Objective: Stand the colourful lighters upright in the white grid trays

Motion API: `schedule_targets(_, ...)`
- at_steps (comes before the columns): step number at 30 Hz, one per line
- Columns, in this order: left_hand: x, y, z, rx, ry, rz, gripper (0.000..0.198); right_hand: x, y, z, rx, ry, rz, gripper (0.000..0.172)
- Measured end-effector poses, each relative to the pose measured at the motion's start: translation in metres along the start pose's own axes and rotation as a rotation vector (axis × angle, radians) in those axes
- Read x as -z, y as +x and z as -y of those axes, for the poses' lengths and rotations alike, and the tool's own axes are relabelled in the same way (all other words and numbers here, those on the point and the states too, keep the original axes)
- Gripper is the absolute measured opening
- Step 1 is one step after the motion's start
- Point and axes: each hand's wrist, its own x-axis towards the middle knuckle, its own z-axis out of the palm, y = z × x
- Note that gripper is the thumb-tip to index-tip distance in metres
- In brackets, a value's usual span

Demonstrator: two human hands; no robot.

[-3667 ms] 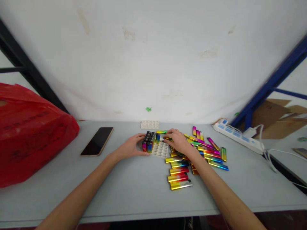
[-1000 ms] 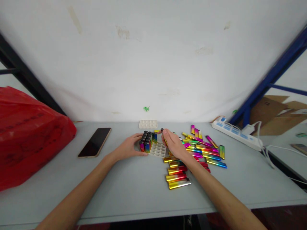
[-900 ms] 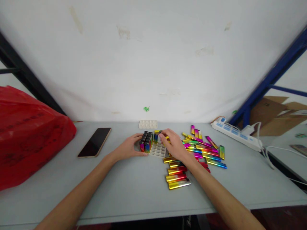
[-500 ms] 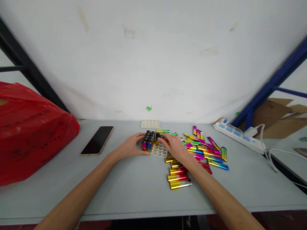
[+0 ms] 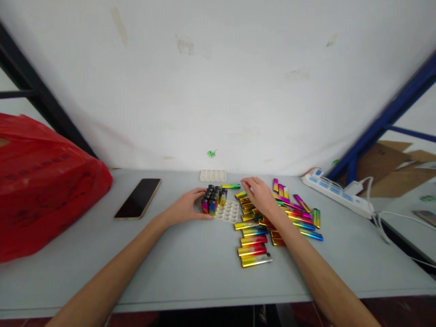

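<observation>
A white dimpled tray (image 5: 229,211) lies at the middle of the grey table. Several rainbow-coloured lighters (image 5: 213,200) stand upright in its left part. My left hand (image 5: 187,207) is curled against the tray's left side and those standing lighters. Loose lighters (image 5: 255,250) lie flat in a pile to the right of the tray. My right hand (image 5: 260,195) hovers low over the far part of that pile, fingers stretched out to the left, nothing visibly in them. One green lighter (image 5: 230,185) lies just behind the tray.
A second white tray (image 5: 213,175) lies by the wall. A dark phone (image 5: 138,198) and a big red plastic bag (image 5: 41,181) are on the left. A white power strip (image 5: 337,191) with cables, a blue frame post (image 5: 384,122) and cardboard (image 5: 391,168) are on the right.
My right hand has drawn back from the tray's standing lighters and moved right, over the loose pile. The left hand has stayed on the tray.
</observation>
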Motion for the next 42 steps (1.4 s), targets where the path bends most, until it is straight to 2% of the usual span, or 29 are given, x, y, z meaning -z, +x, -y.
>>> schedule_targets(3, 0.000, 0.000, 0.001, 0.007, -0.007, -0.006, 0.083, -0.008, 0.000, -0.024, 0.006, 0.025, 0.100, 0.027)
schedule_targets(5, -0.001, 0.000, 0.001, 0.006, -0.010, -0.002, 0.084, -0.014, 0.001, -0.031, -0.007, 0.033, 0.176, 0.029)
schedule_targets(10, -0.001, 0.000, 0.001, 0.000, -0.010, 0.001, 0.084, -0.027, 0.016, -0.029, -0.015, 0.005, 0.231, 0.035)
schedule_targets(14, 0.000, -0.001, 0.000, 0.007, -0.011, 0.012, 0.082, -0.031, 0.037, -0.029, -0.051, -0.052, 0.333, 0.026)
schedule_targets(16, 0.000, -0.001, -0.001, 0.012, -0.011, 0.011, 0.082, -0.031, 0.042, -0.031, -0.056, -0.042, 0.331, 0.022)
schedule_targets(18, 0.000, -0.001, -0.002, 0.009, -0.016, 0.006, 0.081, -0.028, 0.040, -0.033, -0.049, 0.021, 0.266, 0.021)
schedule_targets(21, 0.001, -0.001, -0.003, 0.003, -0.035, 0.005, 0.080, -0.021, 0.031, -0.036, -0.101, 0.234, 0.097, 0.020)
schedule_targets(24, 0.001, -0.001, -0.003, 0.019, -0.038, 0.004, 0.081, -0.012, 0.019, -0.034, -0.266, 0.591, -0.039, 0.027)
schedule_targets(27, 0.001, -0.001, -0.002, 0.020, -0.033, 0.001, 0.081, -0.003, 0.009, -0.019, -0.441, 0.978, -0.122, 0.037)
schedule_targets(30, 0.000, -0.001, -0.001, 0.015, -0.019, 0.008, 0.081, 0.005, 0.004, 0.003, -0.534, 1.264, -0.126, 0.039)
schedule_targets(33, 0.000, -0.002, -0.001, 0.010, -0.005, 0.013, 0.082, 0.008, 0.000, 0.024, -0.540, 1.378, -0.033, 0.042)
schedule_targets(37, 0.001, -0.001, -0.001, 0.009, -0.017, 0.009, 0.083, 0.001, -0.003, 0.041, -0.546, 1.285, 0.096, 0.038)
schedule_targets(39, 0.001, -0.001, -0.002, 0.001, -0.024, 0.006, 0.081, -0.004, -0.004, 0.047, -0.502, 1.117, 0.079, 0.039)
schedule_targets(42, 0.002, -0.001, -0.003, -0.009, -0.031, 0.009, 0.079, -0.007, -0.004, 0.054, -0.390, 0.820, -0.005, 0.050)
